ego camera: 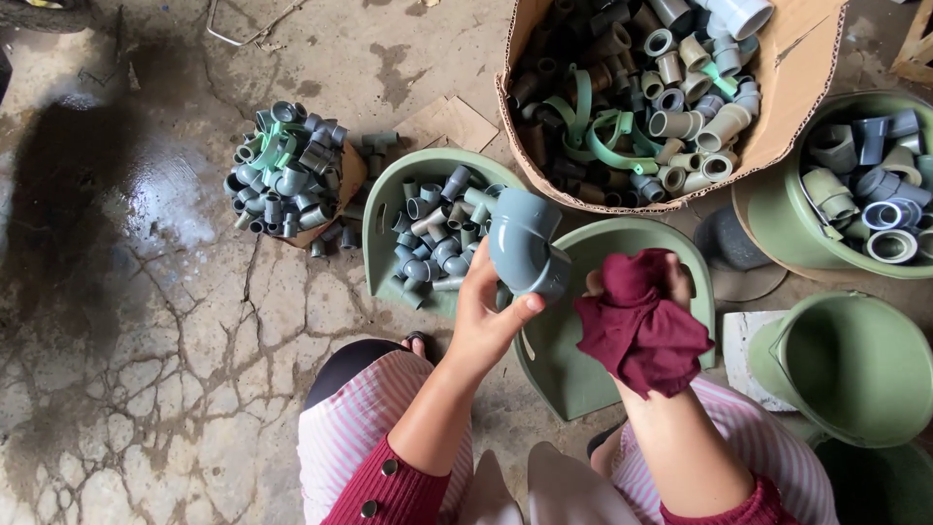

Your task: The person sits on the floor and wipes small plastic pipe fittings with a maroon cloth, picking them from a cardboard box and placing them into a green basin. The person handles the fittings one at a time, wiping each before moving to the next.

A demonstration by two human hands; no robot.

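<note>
My left hand (486, 316) grips a grey plastic elbow pipe fitting (525, 243), holding it above a green dustpan-shaped tray (583, 369). My right hand (671, 282) clutches a crumpled dark red cloth (637, 326) right beside the fitting. Most of that hand is hidden under the cloth. Both arms wear dark red sleeves over a pink striped garment.
A second green tray (384, 209) holds several small grey fittings. A loose pile of fittings (287, 170) lies on cracked concrete at left. A cardboard box (807, 68) full of fittings stands at the back; green buckets (855, 365) sit at right, one (777, 224) holding fittings.
</note>
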